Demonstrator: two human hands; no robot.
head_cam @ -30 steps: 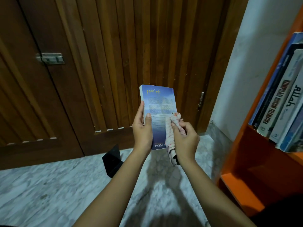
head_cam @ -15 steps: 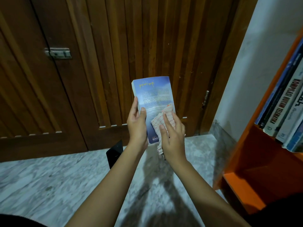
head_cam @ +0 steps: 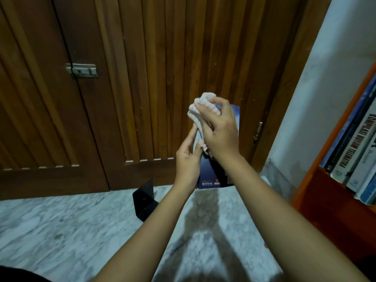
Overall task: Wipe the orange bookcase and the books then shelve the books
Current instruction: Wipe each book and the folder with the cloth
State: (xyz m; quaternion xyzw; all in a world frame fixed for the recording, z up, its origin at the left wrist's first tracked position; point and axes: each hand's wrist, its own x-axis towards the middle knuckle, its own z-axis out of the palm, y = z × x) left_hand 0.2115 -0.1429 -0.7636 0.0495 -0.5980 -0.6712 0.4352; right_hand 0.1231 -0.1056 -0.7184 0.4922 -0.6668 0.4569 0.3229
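I hold a blue paperback book (head_cam: 209,176) upright in front of me, its back cover facing me. My left hand (head_cam: 188,161) grips its left edge, thumb on the cover. My right hand (head_cam: 220,131) holds a pale striped cloth (head_cam: 200,110) bunched against the top part of the cover and hides most of the book. The orange bookcase (head_cam: 317,180) stands at the right edge, with several books (head_cam: 354,143) leaning on its upper shelf.
A black metal bookend (head_cam: 145,199) stands on the marble floor (head_cam: 61,231) near the wooden double door (head_cam: 132,78). A white wall (head_cam: 335,68) runs between the door and the bookcase. The bookcase's lower shelf (head_cam: 333,208) shows bare orange board.
My right hand has slid the cloth up the cover from the lower half to the top edge. The left hand kept its grip on the book.
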